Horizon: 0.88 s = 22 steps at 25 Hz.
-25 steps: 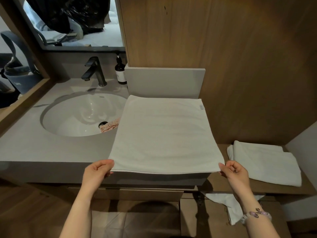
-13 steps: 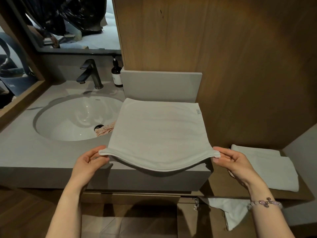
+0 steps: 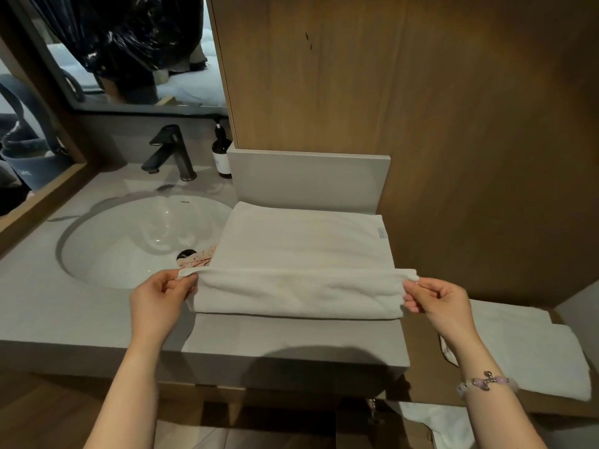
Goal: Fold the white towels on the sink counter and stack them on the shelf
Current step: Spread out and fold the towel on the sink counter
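The white towel (image 3: 304, 251) was seen lying on the sink counter (image 3: 291, 338), to the right of the basin (image 3: 129, 241), with its far edge up against the grey upstand (image 3: 308, 179). Its near hem was held taut between two pinches: the left corner was gripped between thumb and fingers of the left hand (image 3: 158, 299), and the right corner likewise by the right hand (image 3: 437, 303). The long axis of the towel was laid left to right, straight from one hand to the other, and the uncovered part of the cloth lay beyond the grip, away from the person, so that the coming move was judged to be a carry of the hem forward toward the far edge. Neither hand was nearer to the cloth (though the right was the one closer to the shelf (image 3: 421, 367), where a folded towel (image 3: 531, 351) was already placed). Compared with a second earlier, when the towel was spread flat with its hem at the counter's front edge, the hem had been lifted and turned over, and a rounded fold had been formed well back from that edge.
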Available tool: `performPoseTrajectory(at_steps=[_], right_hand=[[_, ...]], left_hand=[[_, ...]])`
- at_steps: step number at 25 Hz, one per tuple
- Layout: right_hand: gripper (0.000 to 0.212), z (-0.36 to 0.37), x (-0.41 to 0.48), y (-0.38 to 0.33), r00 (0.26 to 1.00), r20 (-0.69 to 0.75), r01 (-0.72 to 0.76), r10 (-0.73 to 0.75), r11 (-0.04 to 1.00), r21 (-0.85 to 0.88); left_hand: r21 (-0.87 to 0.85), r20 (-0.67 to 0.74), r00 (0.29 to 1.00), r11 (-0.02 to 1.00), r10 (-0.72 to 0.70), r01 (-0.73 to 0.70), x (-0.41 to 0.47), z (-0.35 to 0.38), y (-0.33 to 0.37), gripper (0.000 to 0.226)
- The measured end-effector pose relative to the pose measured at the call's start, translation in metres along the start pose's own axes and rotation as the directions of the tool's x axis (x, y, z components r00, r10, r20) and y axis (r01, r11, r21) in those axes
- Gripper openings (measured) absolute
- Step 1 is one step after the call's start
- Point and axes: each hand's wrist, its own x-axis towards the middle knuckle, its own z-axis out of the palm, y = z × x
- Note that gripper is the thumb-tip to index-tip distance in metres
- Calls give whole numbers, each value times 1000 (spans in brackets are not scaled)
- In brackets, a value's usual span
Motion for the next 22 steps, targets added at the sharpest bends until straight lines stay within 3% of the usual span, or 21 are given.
performPoseTrajectory(at_steps=[6, 9, 14, 17, 22], right_hand=[[41, 11, 40, 6, 994, -99, 23, -48, 971, -236], [36, 23, 63, 10, 983, -180, -35, -20, 953, -300], [34, 37, 89, 26, 965, -255, -144, 62, 938, -315], [30, 45, 95, 35, 952, -281, -206, 123, 934, -291], [32, 50, 100, 33, 949, -305, -197, 76, 901, -387]], left_hand=[[11, 2, 1000, 1000, 16, -16, 37, 21, 9, 12], [43, 67, 997, 998, 37, -40, 61, 34, 13, 17], [286, 201, 977, 950, 69, -126, 104, 49, 7, 28], [352, 255, 967, 929, 25, -116, 123, 59, -6, 30], [524, 287, 955, 847, -78, -88, 131, 74, -12, 32]])
